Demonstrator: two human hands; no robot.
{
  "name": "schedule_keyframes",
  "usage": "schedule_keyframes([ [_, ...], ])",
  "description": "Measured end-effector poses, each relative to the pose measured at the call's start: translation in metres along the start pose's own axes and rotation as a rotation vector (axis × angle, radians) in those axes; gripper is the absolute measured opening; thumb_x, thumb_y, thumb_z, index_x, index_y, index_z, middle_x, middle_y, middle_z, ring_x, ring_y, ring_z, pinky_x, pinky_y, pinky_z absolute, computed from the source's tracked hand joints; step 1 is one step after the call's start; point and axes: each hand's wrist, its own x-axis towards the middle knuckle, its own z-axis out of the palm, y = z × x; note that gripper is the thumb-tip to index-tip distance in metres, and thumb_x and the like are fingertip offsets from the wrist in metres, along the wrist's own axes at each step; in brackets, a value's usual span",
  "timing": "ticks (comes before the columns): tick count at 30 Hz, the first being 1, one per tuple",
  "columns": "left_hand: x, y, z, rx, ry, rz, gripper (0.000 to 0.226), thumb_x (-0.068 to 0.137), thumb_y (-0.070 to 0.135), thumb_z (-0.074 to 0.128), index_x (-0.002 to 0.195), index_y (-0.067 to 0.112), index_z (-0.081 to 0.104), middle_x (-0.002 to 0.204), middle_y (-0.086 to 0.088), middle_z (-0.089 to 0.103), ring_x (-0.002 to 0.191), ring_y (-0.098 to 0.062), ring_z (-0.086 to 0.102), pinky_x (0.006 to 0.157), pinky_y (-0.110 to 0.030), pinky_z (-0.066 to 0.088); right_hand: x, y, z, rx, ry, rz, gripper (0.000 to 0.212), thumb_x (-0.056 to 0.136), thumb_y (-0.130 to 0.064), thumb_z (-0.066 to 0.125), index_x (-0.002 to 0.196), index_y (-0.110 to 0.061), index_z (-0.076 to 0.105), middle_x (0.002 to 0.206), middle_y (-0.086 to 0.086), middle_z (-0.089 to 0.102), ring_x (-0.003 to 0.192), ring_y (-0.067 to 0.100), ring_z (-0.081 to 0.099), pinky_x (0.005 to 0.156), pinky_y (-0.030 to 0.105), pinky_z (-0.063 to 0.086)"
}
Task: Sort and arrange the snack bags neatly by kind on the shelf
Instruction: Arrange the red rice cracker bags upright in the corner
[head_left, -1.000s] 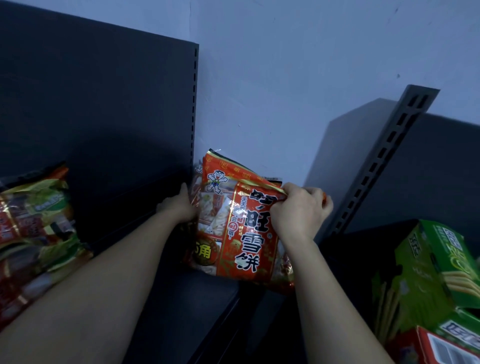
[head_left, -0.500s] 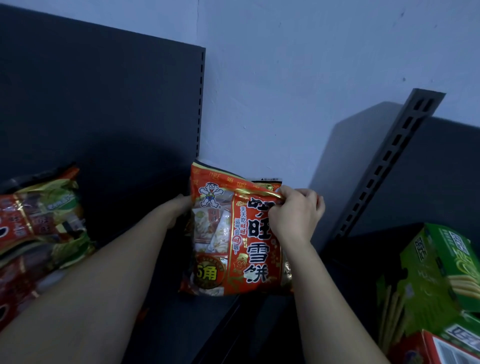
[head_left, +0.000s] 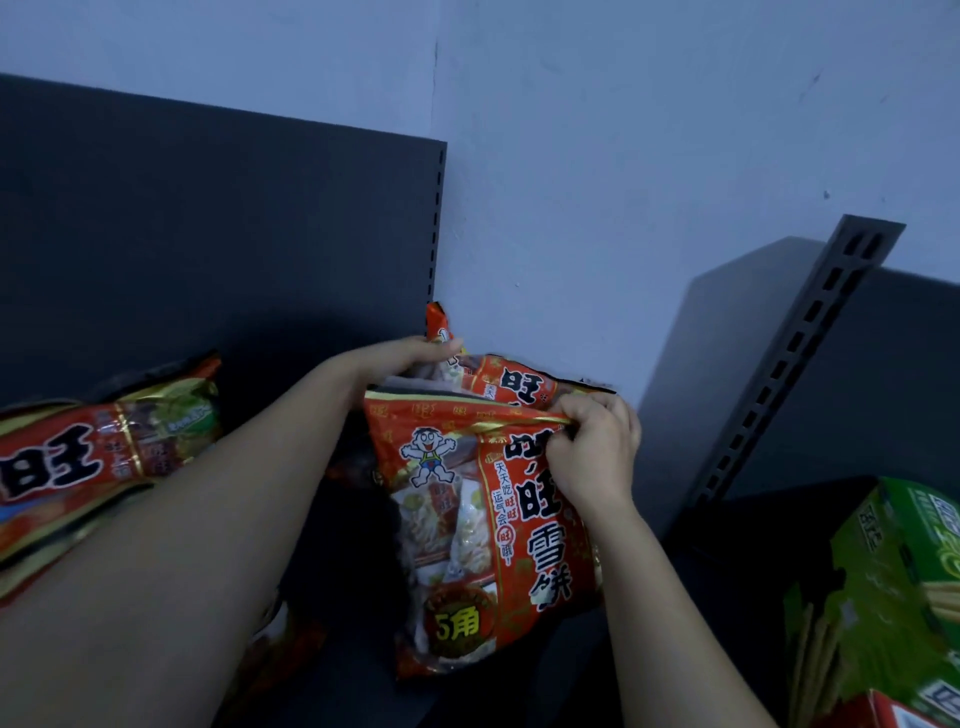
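A red snack bag (head_left: 483, 525) with a cartoon boy and black characters stands on the dark shelf (head_left: 332, 680), its front facing me. My right hand (head_left: 597, 447) pinches its top right edge. Behind it leans a second red bag (head_left: 511, 382) of the same kind, against the wall. My left hand (head_left: 410, 356) holds that rear bag's top left corner. Another red and green bag (head_left: 104, 452) lies at the far left of the shelf.
A dark back panel (head_left: 218, 234) with a slotted upright rises behind the shelf. A second slotted upright (head_left: 800, 358) leans at the right. Green boxes (head_left: 893, 592) fill the lower right corner, with a red box (head_left: 883, 712) below them.
The front bag has come down and forward, more upright. A second red bag now shows behind it, and my left hand has risen to its top corner.
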Motion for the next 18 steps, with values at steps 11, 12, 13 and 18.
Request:
schedule_keyframes([
  [11,-0.034,0.03,-0.022,0.321,0.378,0.233,0.015,0.077,0.024,0.078,0.085,0.016,0.068,0.087,-0.001,0.07,0.082,-0.019,0.066,0.068,-0.03,0.051,-0.001,-0.015,0.019,0.054,-0.016,-0.079,0.024,0.076,-0.003,0.061,0.071,-0.025,0.069,0.087,-0.008,0.06,0.099,0.009,0.042,0.108,0.033,0.021],
  [12,-0.04,0.032,-0.025,0.431,0.305,0.186,0.024,0.076,0.032,0.078,0.094,0.019,0.069,0.092,0.003,0.069,0.085,-0.016,0.065,0.072,-0.031,0.051,-0.001,-0.019,0.022,0.078,-0.016,-0.086,0.026,0.075,-0.001,0.061,0.068,-0.025,0.068,0.085,-0.007,0.06,0.098,0.011,0.043,0.107,0.034,0.023],
  [13,-0.045,0.032,-0.027,0.552,0.252,0.127,0.032,0.074,0.037,0.079,0.101,0.023,0.068,0.095,0.008,0.067,0.088,-0.014,0.063,0.077,-0.032,0.051,-0.002,-0.023,0.025,0.105,-0.015,-0.094,0.027,0.074,0.0,0.061,0.067,-0.025,0.067,0.083,-0.007,0.058,0.097,0.011,0.043,0.105,0.034,0.025],
  [18,-0.052,0.019,-0.031,0.851,0.329,0.058,0.007,0.08,0.027,0.077,0.08,0.02,0.075,0.088,0.001,0.074,0.076,-0.013,0.067,0.062,-0.018,0.049,-0.002,-0.035,0.032,0.161,-0.038,-0.117,0.028,0.073,0.002,0.06,0.065,-0.024,0.067,0.082,-0.008,0.057,0.095,0.007,0.038,0.099,0.029,0.023],
])
